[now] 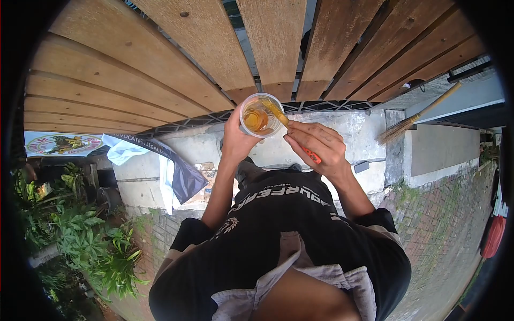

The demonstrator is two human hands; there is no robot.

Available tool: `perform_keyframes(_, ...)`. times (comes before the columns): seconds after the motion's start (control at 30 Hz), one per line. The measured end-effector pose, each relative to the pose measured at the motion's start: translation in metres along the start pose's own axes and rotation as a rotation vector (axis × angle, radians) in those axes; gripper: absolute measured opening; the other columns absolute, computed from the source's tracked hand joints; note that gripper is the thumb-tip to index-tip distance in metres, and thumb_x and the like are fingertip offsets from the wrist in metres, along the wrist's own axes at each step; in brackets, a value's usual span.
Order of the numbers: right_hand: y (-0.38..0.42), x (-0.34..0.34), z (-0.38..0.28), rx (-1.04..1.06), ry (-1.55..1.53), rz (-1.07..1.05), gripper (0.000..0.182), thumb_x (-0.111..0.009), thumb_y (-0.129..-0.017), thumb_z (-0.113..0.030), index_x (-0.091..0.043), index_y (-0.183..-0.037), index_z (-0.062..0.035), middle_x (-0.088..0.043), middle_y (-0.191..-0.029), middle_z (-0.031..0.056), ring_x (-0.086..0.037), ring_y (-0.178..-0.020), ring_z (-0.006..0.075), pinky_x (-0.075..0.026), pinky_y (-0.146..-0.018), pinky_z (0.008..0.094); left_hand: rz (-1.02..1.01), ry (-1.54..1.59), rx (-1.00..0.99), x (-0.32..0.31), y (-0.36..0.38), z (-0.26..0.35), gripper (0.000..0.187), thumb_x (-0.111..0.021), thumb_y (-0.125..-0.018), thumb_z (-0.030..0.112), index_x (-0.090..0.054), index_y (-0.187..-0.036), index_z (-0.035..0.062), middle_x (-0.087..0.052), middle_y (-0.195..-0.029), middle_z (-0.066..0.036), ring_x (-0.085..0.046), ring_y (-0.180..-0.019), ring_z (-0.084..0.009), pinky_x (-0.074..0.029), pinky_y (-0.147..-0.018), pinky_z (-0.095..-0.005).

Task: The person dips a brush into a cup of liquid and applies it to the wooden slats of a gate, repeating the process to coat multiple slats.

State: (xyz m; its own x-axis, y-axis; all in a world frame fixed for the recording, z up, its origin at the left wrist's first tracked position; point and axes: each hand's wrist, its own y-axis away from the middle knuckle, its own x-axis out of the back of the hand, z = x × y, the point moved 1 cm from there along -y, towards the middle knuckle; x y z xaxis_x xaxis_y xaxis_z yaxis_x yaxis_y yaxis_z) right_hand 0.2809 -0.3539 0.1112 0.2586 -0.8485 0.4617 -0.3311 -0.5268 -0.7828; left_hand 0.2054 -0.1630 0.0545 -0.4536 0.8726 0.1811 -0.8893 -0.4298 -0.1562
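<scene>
My left hand (237,134) is wrapped round a clear plastic cup (247,101), which holds some amber liquid (256,120) at its bottom. In my right hand (323,143) is a paintbrush (281,117), pinched between thumb and fingers. The brush's orange-red patterned handle end (310,155) sticks out below the fingers, while its yellowish bristle end reaches over the rim into the cup. Just beyond both hands stand brown wooden slats (273,43) with dark gaps between them.
A straw broom (401,128) leans at the right. Cloth banners (179,174) hang at the left, above green plants (85,235). A dark flat object (362,167) lies on the pale concrete ledge (342,134). Mossy brick paving (433,214) spreads out to the right.
</scene>
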Motion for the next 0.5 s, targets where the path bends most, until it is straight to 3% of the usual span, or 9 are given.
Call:
perform_keyframes(0.23, 0.0060, -0.0069, 0.0079, 0.039, 0.010, -0.052, 0.022, -0.075, -0.072, -0.004, -0.069, -0.092, 0.0015, -0.068, -0.100, 0.0173, -0.068, -0.081, 0.0282, -0.057, -0.068, 0.0352, -0.027, 0.004, 0.024, 0.0042, 0.0032, -0.0005, 0.066, -0.082, -0.062, 0.000, -0.057, -0.123, 0.0022, -0.065, -0.114, -0.008, -0.061, -0.106, -0.0175, -0.048, -0.093, -0.0318)
perform_keyframes(0.3, 0.0048, -0.0079, 0.0067, 0.081, 0.045, -0.076, 0.022, -0.080, -0.069, -0.001, -0.068, -0.088, 0.0020, -0.070, -0.096, 0.0171, -0.070, -0.083, 0.0274, -0.059, -0.070, 0.0336, -0.019, -0.020, 0.027, 0.0046, 0.0037, 0.0044, 0.066, -0.082, -0.062, 0.001, -0.057, -0.123, 0.0022, -0.065, -0.114, -0.008, -0.061, -0.105, -0.0175, -0.048, -0.092, -0.0318)
perform_keyframes(0.5, 0.0085, -0.0103, 0.0076, 0.087, 0.044, -0.147, 0.021, -0.079, -0.070, 0.000, -0.068, -0.088, 0.0015, -0.069, -0.100, 0.0181, -0.069, -0.086, 0.0296, -0.058, -0.073, 0.0350, -0.009, -0.001, 0.040, 0.0053, 0.0049, -0.0033, 0.066, -0.083, -0.063, 0.003, -0.056, -0.124, 0.0018, -0.065, -0.113, -0.009, -0.061, -0.105, -0.0167, -0.048, -0.092, -0.0311)
